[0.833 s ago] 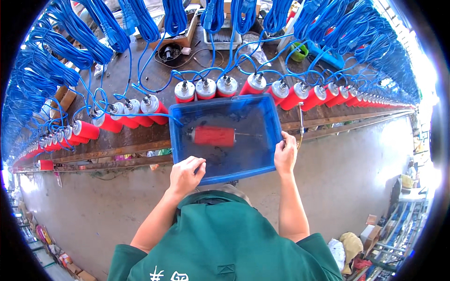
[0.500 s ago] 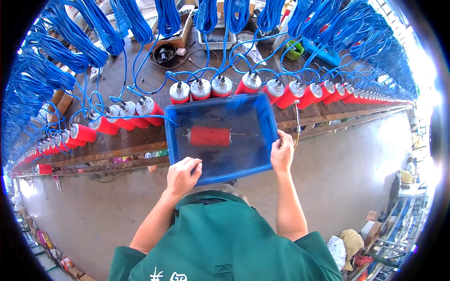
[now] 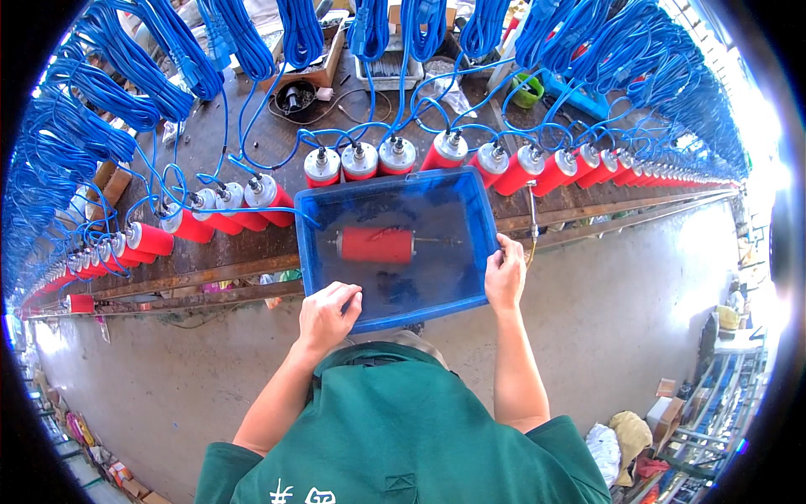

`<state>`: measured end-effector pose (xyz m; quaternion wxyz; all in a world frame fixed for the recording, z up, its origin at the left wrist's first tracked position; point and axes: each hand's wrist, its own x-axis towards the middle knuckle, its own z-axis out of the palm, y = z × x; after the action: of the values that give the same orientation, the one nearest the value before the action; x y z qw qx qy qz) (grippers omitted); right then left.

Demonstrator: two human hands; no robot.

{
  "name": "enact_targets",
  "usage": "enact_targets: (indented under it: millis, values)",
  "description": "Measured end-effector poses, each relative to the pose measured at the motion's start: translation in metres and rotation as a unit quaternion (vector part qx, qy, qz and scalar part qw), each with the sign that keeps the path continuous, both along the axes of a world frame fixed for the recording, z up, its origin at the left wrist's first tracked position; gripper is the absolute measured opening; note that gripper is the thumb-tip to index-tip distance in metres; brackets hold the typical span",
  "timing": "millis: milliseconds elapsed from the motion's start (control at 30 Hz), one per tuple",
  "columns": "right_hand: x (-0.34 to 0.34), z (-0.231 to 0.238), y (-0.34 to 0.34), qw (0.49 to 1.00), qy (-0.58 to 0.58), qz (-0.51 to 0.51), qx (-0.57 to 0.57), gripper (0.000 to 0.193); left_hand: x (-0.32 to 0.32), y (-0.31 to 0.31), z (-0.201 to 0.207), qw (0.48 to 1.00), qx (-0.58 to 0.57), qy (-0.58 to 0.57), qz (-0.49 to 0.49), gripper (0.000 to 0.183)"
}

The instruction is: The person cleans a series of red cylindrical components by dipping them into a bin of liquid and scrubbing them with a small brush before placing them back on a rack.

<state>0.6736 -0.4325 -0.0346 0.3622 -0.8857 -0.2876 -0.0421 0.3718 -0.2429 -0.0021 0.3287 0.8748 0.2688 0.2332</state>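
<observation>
A blue plastic tub [image 3: 395, 320] of dark, see-through liquid is in front of me at the bench edge. Under the surface lies a red cylinder [image 3: 377, 244] on its side, with metal ends and a thin rod reaching right. My left hand [image 3: 331, 316] is closed on the rim at the near left corner, fingers curled. On the right side of the rim, my right hand [image 3: 505, 273] grips with thumb and fingers. A blue cable [image 3: 307, 220] runs over the tub's left wall into the liquid.
Rows of red cylinders with metal caps [image 3: 359, 158] line the bench [image 3: 277, 151] behind and beside the tub. Bundled blue cables [image 3: 302, 34] hang above. A thin metal fitting with a hose [image 3: 532, 214] hangs right of my right hand. A green cup [image 3: 527, 91] stands farther back.
Both hands and the tub keep their places. The submerged red cylinder looks sharper, and a dark streak now shows across its top.
</observation>
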Motion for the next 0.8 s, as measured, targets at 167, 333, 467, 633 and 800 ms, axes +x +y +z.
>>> enact_targets:
  millis: [167,333,467,633,800]
  values:
    - [-0.0004,0.0004,0.0014,1.0,-0.007,-0.001,0.014,0.035,0.0003,0.0003,-0.0006,1.0,0.001,-0.003,-0.001,0.011]
    - [-0.0004,0.0007,0.0007,1.0,0.003,-0.003,0.004,0.034,0.0002,0.0003,-0.001,1.0,-0.002,-0.002,0.001,0.012]
    - [0.0016,-0.0021,-0.0008,1.0,0.005,0.0,-0.001,0.033,0.0001,0.0001,-0.0012,1.0,0.0,0.004,0.003,0.013]
    - [0.0,0.0025,0.0005,1.0,0.002,0.0,0.0,0.033,-0.0007,-0.0001,-0.0007,1.0,-0.002,0.003,0.004,0.013]
    - [0.0007,-0.001,-0.0002,1.0,-0.001,-0.001,0.003,0.033,0.0005,-0.0003,0.0001,1.0,-0.004,0.01,0.004,0.013]
